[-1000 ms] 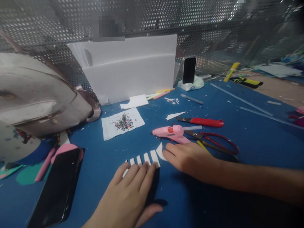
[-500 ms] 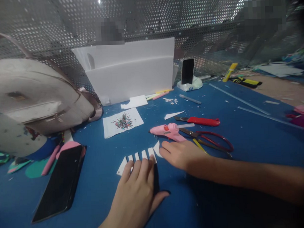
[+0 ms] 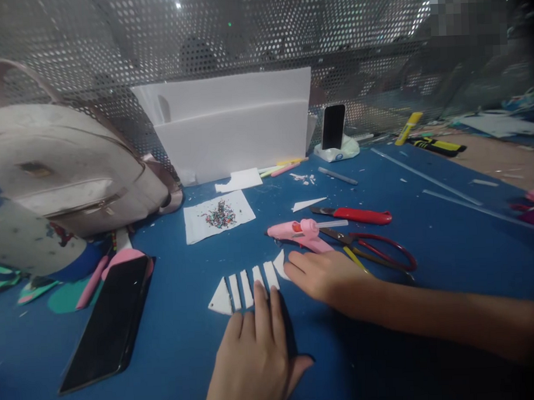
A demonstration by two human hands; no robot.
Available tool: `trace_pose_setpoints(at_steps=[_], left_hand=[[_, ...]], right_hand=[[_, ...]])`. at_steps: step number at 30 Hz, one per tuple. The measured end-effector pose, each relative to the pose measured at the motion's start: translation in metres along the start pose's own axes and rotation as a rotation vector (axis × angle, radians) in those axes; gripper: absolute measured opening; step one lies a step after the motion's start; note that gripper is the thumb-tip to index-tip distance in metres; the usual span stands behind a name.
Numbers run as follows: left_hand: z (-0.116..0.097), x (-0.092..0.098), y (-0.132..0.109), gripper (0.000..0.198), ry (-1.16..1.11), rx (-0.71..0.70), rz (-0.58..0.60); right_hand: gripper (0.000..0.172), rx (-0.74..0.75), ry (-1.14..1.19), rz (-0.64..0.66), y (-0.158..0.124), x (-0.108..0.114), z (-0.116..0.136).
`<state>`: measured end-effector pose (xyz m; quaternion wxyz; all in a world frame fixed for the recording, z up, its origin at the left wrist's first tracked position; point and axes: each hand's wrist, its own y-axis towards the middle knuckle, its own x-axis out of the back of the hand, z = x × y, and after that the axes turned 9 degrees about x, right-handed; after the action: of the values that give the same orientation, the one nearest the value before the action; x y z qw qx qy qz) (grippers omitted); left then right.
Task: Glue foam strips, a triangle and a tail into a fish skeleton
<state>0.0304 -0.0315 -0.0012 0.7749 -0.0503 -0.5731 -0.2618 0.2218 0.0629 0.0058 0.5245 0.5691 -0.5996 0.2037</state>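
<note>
White flat foam-like pieces lie in a row on the blue table, forming a fish-skeleton shape. At the left end is a pointed head piece (image 3: 222, 298) with a small dark hole, followed by several narrow strips (image 3: 247, 289). A curved tail piece (image 3: 280, 265) ends the row at the right. My left hand (image 3: 257, 352) rests below the row, index and middle fingertips touching the two right-hand strips, thumb spread out. The fingers of my right hand (image 3: 324, 274) are bent together at the tail piece's right edge; the thumb is hidden.
Behind my right hand lie a pink glue gun (image 3: 296, 229), red-handled scissors (image 3: 378, 248) and a red cutter knife (image 3: 364, 215). A paper with colourful shavings (image 3: 195, 226) is farther back. A black phone (image 3: 107, 322) and a backpack (image 3: 73, 172) are on the left.
My left hand has drawn back toward me, uncovering the head piece and left strips, and its index and middle fingers have straightened. My right hand stays at the tail piece.
</note>
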Motion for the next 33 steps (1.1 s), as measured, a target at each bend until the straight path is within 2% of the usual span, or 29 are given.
trace_pose_setpoints(at_steps=[2,9,15,18,22,25,27,30,33], left_hand=[[-0.003,0.002,-0.001,0.082,0.008,0.018,0.023],[-0.004,0.002,-0.001,0.084,0.021,-0.001,-0.027],[-0.004,0.0,-0.001,0.084,0.012,-0.007,-0.003],[-0.004,0.0,-0.002,0.084,0.013,-0.005,0.005],[-0.004,0.001,-0.002,0.083,-0.014,0.021,0.02],[-0.004,0.003,-0.001,0.08,-0.035,0.024,0.052],[-0.004,0.005,0.0,0.08,-0.026,0.016,0.072],[-0.005,0.007,0.001,0.081,-0.017,0.015,0.072],[-0.005,0.007,0.0,0.081,-0.015,0.019,0.057]], right_hand=[[0.023,-0.004,-0.003,-0.006,0.0,0.001,0.001],[0.022,-0.044,-0.028,-0.011,-0.002,-0.002,0.004],[0.022,-0.055,-0.038,0.008,-0.001,-0.003,0.003],[0.02,-0.069,-0.052,0.002,-0.002,0.006,0.007],[0.023,-0.078,-0.027,-0.102,-0.018,0.036,0.014],[0.029,-0.177,0.155,-0.058,-0.04,0.056,0.007],[0.032,-0.28,0.245,0.025,-0.053,0.062,-0.006],[0.021,-0.497,0.316,0.066,-0.064,0.056,-0.03],[0.036,-0.543,0.464,0.047,-0.058,0.041,-0.048]])
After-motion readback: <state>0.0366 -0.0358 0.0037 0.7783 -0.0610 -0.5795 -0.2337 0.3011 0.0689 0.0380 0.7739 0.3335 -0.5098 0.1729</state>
